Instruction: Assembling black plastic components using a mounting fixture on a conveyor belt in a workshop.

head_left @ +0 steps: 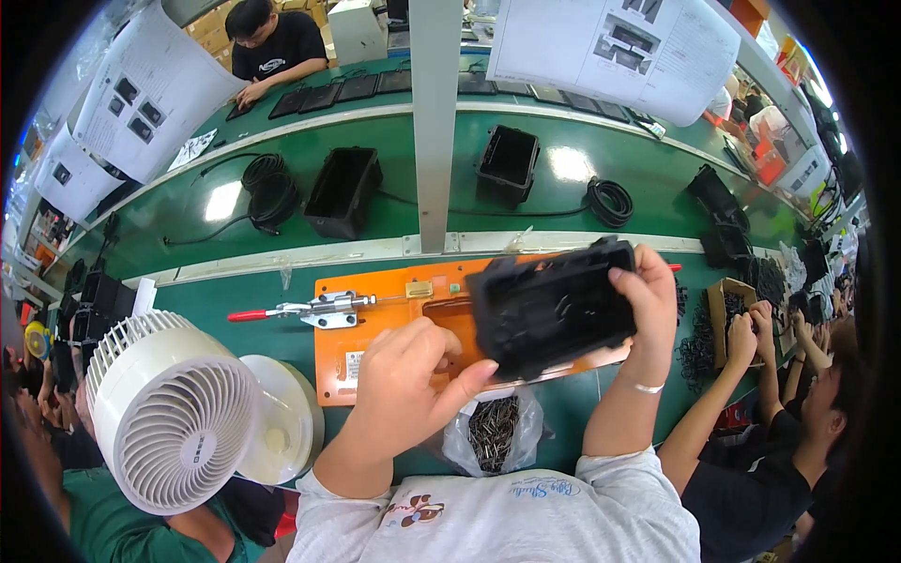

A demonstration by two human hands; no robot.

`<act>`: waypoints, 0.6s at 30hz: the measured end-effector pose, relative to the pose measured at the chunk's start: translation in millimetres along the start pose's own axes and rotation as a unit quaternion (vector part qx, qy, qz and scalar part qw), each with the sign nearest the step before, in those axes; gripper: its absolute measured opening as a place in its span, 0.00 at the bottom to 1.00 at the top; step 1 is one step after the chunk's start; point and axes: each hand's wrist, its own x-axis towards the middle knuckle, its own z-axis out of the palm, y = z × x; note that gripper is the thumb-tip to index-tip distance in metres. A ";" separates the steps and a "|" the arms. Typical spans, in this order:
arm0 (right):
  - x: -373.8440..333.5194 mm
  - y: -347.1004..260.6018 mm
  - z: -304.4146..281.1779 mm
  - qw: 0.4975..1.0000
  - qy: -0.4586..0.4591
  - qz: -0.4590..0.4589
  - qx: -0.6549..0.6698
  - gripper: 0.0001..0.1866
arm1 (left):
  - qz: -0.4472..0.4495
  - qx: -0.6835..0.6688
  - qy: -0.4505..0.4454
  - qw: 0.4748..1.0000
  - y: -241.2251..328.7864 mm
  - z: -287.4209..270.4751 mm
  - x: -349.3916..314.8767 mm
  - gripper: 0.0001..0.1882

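Note:
A black plastic box (558,310) is tilted with its open side toward me, above an orange fixture (343,347). My right hand (649,298) grips its right end, thumb over the rim and fingers behind. At the box's lower left corner is my left hand (408,371), its fingers curled in and its thumb stretched toward that corner. Whether the thumb touches the box, and what the curled fingers hold, if anything, I cannot make out. Just below, a clear plastic bag (526,427) contains many small metal pins (493,436).
A toggle clamp (333,310) with a red handle is on the fixture's left. A white fan (178,413) stands at left. Beyond a metal post (435,122), black boxes (345,192) and coiled cables (610,202) lie on the green bench. A co-worker's hands (751,333) work at right.

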 end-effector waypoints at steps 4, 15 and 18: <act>73.3 15.2 -56.5 0.986 0.157 0.019 -0.042 0.14 | 0.000 0.012 -0.026 1.000 -2.8 -4.7 -0.5 0.16; 183.1 59.5 -96.1 0.931 0.182 0.313 0.039 0.40 | 0.009 0.017 -0.019 1.000 -6.3 -15.1 3.8 0.15; 180.6 53.1 -57.9 0.923 -0.086 0.287 -0.240 0.34 | 0.006 0.026 -0.031 0.999 -8.3 -10.9 6.7 0.16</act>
